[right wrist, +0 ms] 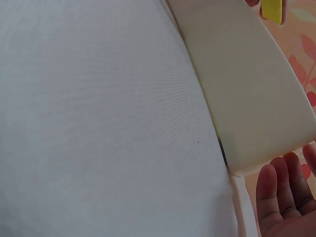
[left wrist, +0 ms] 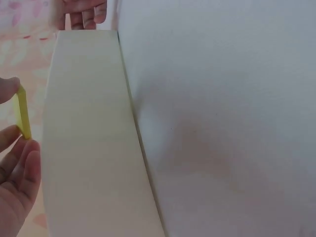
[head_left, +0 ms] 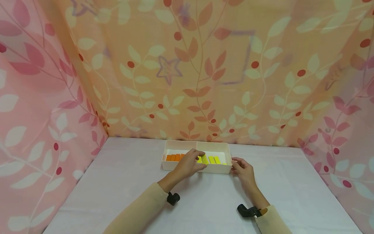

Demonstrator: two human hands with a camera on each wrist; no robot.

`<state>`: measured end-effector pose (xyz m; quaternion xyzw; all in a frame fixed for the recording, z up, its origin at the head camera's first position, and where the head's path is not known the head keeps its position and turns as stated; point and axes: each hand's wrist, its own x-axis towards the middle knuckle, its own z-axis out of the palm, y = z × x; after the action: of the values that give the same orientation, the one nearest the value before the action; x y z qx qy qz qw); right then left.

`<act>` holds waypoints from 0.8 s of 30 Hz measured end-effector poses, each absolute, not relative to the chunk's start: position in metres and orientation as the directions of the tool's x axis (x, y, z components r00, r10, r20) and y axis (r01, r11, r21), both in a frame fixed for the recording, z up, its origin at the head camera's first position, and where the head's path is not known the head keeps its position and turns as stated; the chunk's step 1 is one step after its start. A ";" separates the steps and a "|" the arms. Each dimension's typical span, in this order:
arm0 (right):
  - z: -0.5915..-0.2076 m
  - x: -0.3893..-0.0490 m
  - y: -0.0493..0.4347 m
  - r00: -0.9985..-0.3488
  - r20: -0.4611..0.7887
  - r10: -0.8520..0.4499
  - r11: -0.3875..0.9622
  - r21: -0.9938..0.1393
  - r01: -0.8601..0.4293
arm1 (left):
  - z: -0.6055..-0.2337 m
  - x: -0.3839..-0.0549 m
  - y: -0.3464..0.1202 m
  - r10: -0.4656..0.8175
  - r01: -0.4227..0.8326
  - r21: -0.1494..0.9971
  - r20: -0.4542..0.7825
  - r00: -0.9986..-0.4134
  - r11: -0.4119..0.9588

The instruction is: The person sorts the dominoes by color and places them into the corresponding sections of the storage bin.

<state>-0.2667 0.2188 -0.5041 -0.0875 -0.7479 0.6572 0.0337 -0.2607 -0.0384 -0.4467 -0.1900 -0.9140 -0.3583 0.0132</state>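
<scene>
A white two-compartment box stands on the table. Above its middle, my left hand pinches a thin yellow block between thumb and fingers, over the front rim. Orange blocks stand in a row in the left compartment, partly hidden by the left hand. Other yellow blocks lie in the right compartment. My right hand is at the box's right end, and its extended fingers rest against or very near the end wall.
The box stands near the back edge of a white-covered table. Behind it hangs a patterned orange curtain, with pink patterned cloth on the left side. Each wrist wears a black camera mount.
</scene>
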 end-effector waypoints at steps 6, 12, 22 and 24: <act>-0.503 -0.267 0.220 -0.982 -0.074 0.174 0.121 -0.988 0.096 | -0.446 -0.270 -0.028 0.324 0.334 0.653 0.141 -0.935 0.680; -0.503 -0.267 0.220 -0.985 -0.061 0.164 0.128 -0.988 0.083 | -0.449 -0.280 -0.016 0.308 0.310 0.664 0.124 -0.943 0.681; -0.507 -0.268 0.221 -0.985 -0.051 0.165 0.120 -0.990 0.071 | -0.449 -0.290 0.002 0.354 0.340 0.678 0.124 -0.927 0.652; -0.508 -0.268 0.220 -0.985 -0.048 0.166 0.119 -0.991 0.068 | -0.450 -0.292 0.005 0.360 0.339 0.684 0.118 -0.925 0.646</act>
<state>-0.2675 0.2202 -0.5080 -0.0783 -0.7470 0.6591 0.0370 -0.2916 0.0051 -0.4497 -0.1927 -0.9071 -0.3739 -0.0145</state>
